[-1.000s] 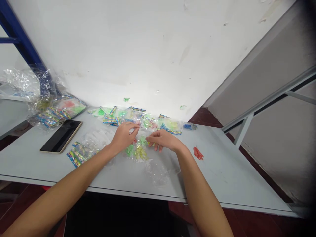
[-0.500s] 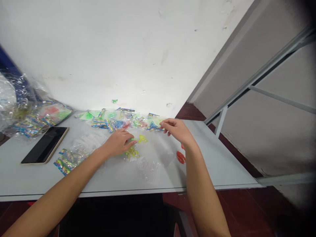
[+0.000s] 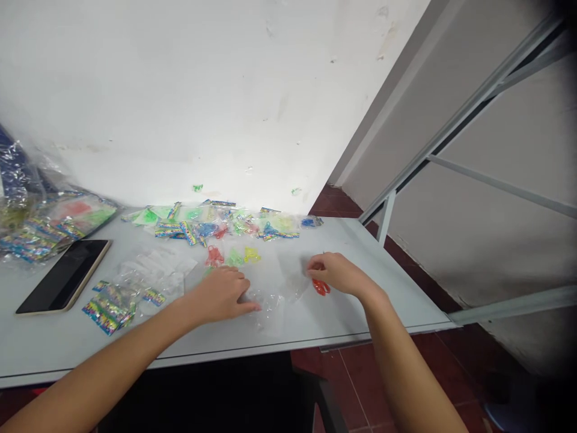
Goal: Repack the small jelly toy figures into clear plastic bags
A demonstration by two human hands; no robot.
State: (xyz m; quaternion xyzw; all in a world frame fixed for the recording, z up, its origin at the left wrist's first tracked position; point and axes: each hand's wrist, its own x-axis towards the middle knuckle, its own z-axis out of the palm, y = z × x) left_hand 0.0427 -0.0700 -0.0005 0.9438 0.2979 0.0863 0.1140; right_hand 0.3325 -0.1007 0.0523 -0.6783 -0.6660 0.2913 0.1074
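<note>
Far left lies one phone. The left hand rests palm down, fingers lightly spread, with three loose rubbery loop bunches just beyond it: red, green, yellow. A crinkled clear plastic bag touches its fingertips. The right hand curls over a fourth, red bunch; whether it pinches, I cannot tell.

The right hand curls over a red plastic trinket on the pale grey table. The left hand lies spread beside a clear plastic bag, with printed packets along the far edge.
</note>
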